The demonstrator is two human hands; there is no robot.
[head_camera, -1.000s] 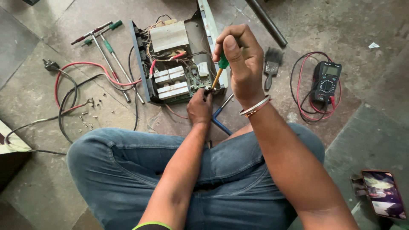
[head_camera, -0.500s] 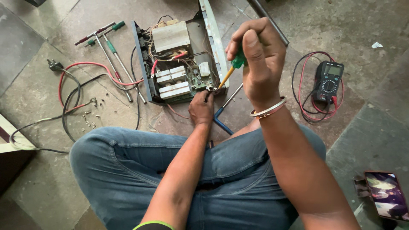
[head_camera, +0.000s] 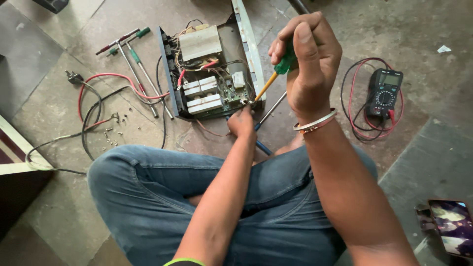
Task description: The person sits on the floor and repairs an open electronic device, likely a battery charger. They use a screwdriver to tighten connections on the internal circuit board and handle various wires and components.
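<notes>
Fingers of the right hand [head_camera: 308, 64] are wrapped tight around the green handle of a screwdriver [head_camera: 276, 76], its yellow shaft slanting down so the tip meets the near right corner of an opened electrical unit [head_camera: 212, 74]. The left hand [head_camera: 242, 122] is pinched shut at that same corner, fingertips pressed against the edge of the circuit board right beside the tip; whether they grip a small part there cannot be told. The step in hand appears to be working a screw or fitting at the board's corner, and the next move would likely call for steady downward pressure and a controlled turn, the left hand bracing the spot. The unit lies with its cover off on a grey stone floor [head_camera: 74, 212], white blocks and tangled wiring exposed, just beyond the person's crossed, jeans-clad legs. Under the hands lies a second tool with a blue handle [head_camera: 262, 147]. To the left lie two T-handled drivers [head_camera: 133, 54], a red and black power cable [head_camera: 93, 98] and scattered loose screws [head_camera: 111, 135]. To the right sits a black multimeter [head_camera: 384, 91] ringed by its leads. A phone [head_camera: 451, 231] rests at the lower right.
</notes>
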